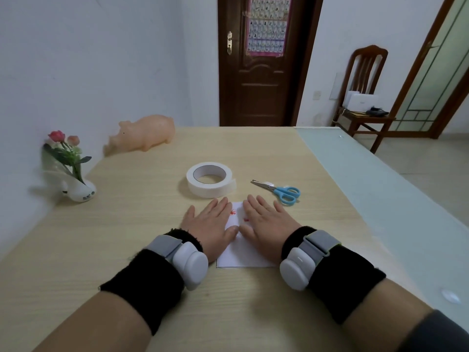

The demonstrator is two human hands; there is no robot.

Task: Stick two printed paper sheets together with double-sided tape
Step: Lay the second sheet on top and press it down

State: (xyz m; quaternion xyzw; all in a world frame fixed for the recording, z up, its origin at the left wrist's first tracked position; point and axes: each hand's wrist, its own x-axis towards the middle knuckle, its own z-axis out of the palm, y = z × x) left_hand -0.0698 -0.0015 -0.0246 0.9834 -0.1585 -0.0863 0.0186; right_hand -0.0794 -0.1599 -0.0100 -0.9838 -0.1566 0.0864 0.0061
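- Black wristbands (154, 278) nearest, one per forearm, each with a grey-white strapped device (190, 261).
- Flat, palms down on printed paper (243, 257): left hand (210, 226) and right hand (266, 224); fingers (222, 205) straight, slightly spread, gripping nothing, only pressing.
- Paper at near middle of table (127, 250), under both hands, red print showing between them; one sheet or two stacked: cannot tell.
- Handling, as judged: very light, thin, floppy, likely to slide on smooth wood and crease if pinched hard. Best pinned with a flat palm, lifted by a corner or edge.
- White tape roll (209, 182) just beyond fingertips, lying flat, loose end at its right side; probably tacky and curly, so pull by free end with roll steadied.
- Blue-handled scissors (281, 192) just right of roll, blades closed, small white scrap (269, 184) beside them.
- Surface: pale wood grain, level; frosted glass strip (355, 174) along right edge.
- Room: pink pig toy (146, 133) and flower vase (76, 179) far left by wall, dark door (253, 85) behind, wooden chair (365, 97) at right.
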